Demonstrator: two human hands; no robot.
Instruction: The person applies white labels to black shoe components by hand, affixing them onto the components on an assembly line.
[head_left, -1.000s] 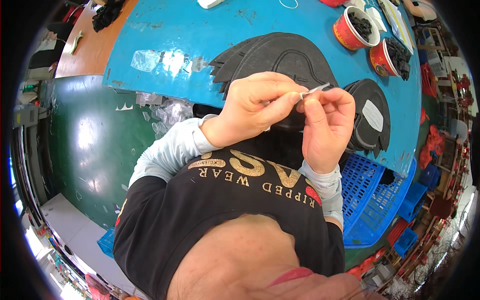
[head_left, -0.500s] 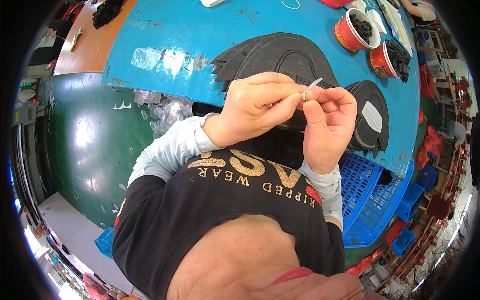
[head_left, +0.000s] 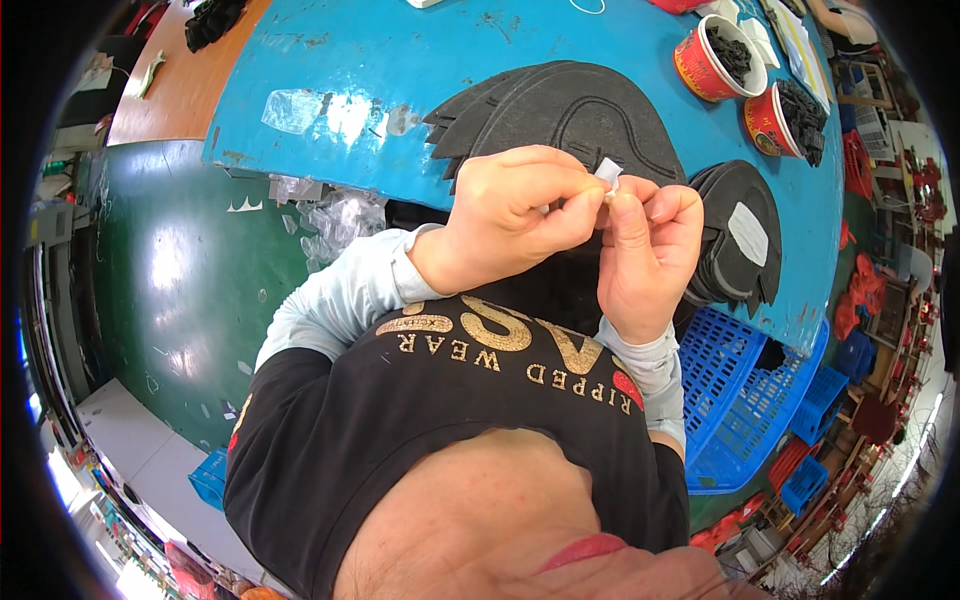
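A small whitish strip (head_left: 608, 170) sticks up between my fingertips; whether it is paper, tape or cloth I cannot tell. My left hand (head_left: 520, 205) pinches it between thumb and forefinger. On its other side my right hand (head_left: 648, 245) is closed too, thumb against fingers, meeting the left fingertips at the strip's lower end. Just beyond the hands lies a fanned stack of black, rounded, moulded pieces (head_left: 590, 105) with notched ends. To the right sits a second stack of similar black pieces (head_left: 715, 245), with a white slip (head_left: 747, 234) on top.
Two red-and-white tubs (head_left: 702, 68) (head_left: 765, 125) of small black parts stand at the far right of the blue table (head_left: 380, 60). Clear plastic (head_left: 292, 110) lies at the left. Below the table's right edge is a blue plastic basket (head_left: 730, 420).
The whitish strip has turned from slanting right to standing more upright with its broad face showing. My right hand has shifted slightly left, toward the left fingertips.
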